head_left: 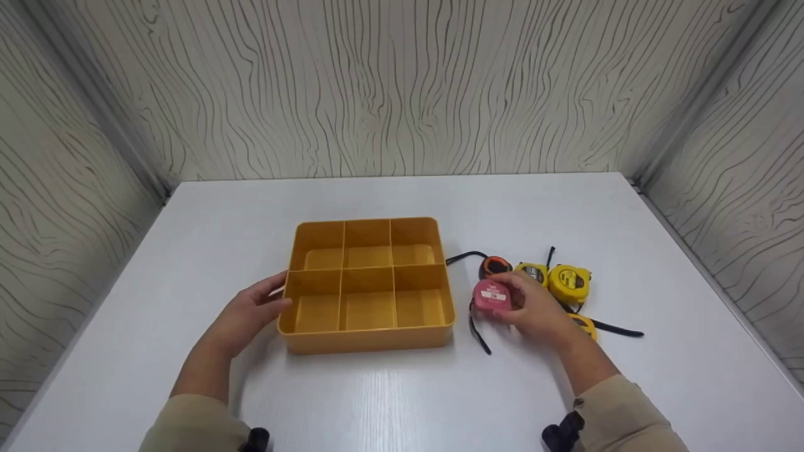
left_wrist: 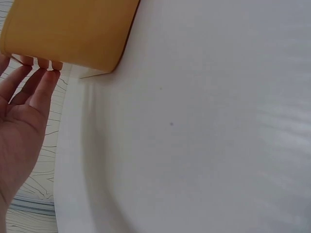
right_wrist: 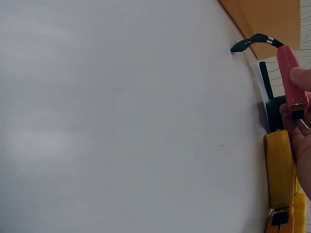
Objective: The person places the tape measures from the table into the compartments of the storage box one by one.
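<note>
A yellow-orange plastic box [head_left: 370,340] with several bare compartments stands on the white table. At its left side is my left hand [head_left: 248,317], fingers fairly straight and fingertips against the wall; the left wrist view shows these fingertips [left_wrist: 47,80] at the box's edge. My right hand [head_left: 534,307] pinches a pink tape measure [head_left: 492,295] between thumb and fingers, right of the box. A black wrist strap [head_left: 478,333] hangs from it. In the right wrist view the pink tape measure [right_wrist: 290,77] is seen edge-on, above the table.
Beyond the right hand lie a black-and-orange tape measure [head_left: 495,266] and yellow tape measures [head_left: 570,284], one partly hidden by the wrist [head_left: 584,325]. Their black straps [head_left: 619,328] stretch over the table. Wood-patterned panels [head_left: 402,88] enclose the back and sides.
</note>
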### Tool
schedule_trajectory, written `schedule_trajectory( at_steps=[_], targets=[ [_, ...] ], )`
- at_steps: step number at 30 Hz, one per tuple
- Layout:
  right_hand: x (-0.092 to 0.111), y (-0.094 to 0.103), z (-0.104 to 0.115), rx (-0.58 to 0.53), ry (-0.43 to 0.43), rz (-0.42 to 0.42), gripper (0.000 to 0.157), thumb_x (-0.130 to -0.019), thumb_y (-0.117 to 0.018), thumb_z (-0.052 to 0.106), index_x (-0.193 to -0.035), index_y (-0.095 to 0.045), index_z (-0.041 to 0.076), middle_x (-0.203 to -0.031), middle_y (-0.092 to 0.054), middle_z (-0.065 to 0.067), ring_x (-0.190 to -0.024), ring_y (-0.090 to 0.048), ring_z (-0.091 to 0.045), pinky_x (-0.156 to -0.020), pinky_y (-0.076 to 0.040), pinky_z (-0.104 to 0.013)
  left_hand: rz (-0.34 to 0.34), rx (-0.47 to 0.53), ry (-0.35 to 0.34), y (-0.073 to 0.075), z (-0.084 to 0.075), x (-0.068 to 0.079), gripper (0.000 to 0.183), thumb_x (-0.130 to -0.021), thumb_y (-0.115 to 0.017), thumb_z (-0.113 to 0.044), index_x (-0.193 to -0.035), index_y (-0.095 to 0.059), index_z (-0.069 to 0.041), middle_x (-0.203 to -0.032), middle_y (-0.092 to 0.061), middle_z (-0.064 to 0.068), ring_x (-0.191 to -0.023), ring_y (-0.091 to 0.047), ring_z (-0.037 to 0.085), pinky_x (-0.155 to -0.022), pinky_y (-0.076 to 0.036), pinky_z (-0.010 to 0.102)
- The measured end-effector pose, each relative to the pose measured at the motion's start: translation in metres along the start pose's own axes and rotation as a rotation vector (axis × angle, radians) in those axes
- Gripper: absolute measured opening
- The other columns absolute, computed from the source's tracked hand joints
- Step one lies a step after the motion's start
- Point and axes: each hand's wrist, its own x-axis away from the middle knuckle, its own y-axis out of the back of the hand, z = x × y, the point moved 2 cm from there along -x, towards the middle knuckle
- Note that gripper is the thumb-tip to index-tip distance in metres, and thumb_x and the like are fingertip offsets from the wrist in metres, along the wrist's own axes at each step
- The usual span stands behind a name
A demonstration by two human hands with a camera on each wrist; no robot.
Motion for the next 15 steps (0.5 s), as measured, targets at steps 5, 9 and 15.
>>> schedule_trajectory(
  at_steps=[5, 9, 15],
  targets=[
    [-0.001, 0.002, 0.0031, -0.041, -0.003, -0.004, 0.069, -0.071, -0.078, 0.031, -0.13, -0.044, 0.023, -0.136, -0.039, -0.001, -0.123, -0.038, -0.027, -0.098, -0.04, -0.044, 0.004, -0.008, -0.025, -0.0001, -0.0002, 0.0, 0.068, -0.078, -0.066, -0.047, -0.138, -0.039, -0.032, -0.144, -0.034, -0.004, -0.133, -0.032, 0.02, -0.104, -0.032, 0.044],
    [-0.0007, 0.0011, 0.0039, -0.063, -0.004, -0.003, 0.07, -0.07, -0.078, 0.031, -0.131, -0.043, 0.024, -0.135, -0.039, -0.002, -0.125, -0.037, -0.027, -0.099, -0.039, -0.045, 0.006, -0.011, -0.03, 0.0, 0.0001, 0.0001, 0.073, -0.074, -0.066, -0.051, -0.139, -0.038, -0.032, -0.144, -0.034, -0.004, -0.132, -0.032, 0.02, -0.104, -0.032, 0.044],
    [0.0004, 0.0016, 0.0033, -0.122, -0.039, -0.022, 0.071, -0.071, -0.078, 0.032, -0.132, -0.041, 0.026, -0.137, -0.038, -0.005, -0.126, -0.035, -0.029, -0.1, -0.037, -0.046, 0.012, 0.003, -0.033, 0.0007, -0.0001, -0.0004, 0.072, -0.075, -0.066, -0.05, -0.139, -0.038, -0.031, -0.144, -0.034, -0.005, -0.132, -0.033, 0.019, -0.104, -0.033, 0.043]
  ],
)
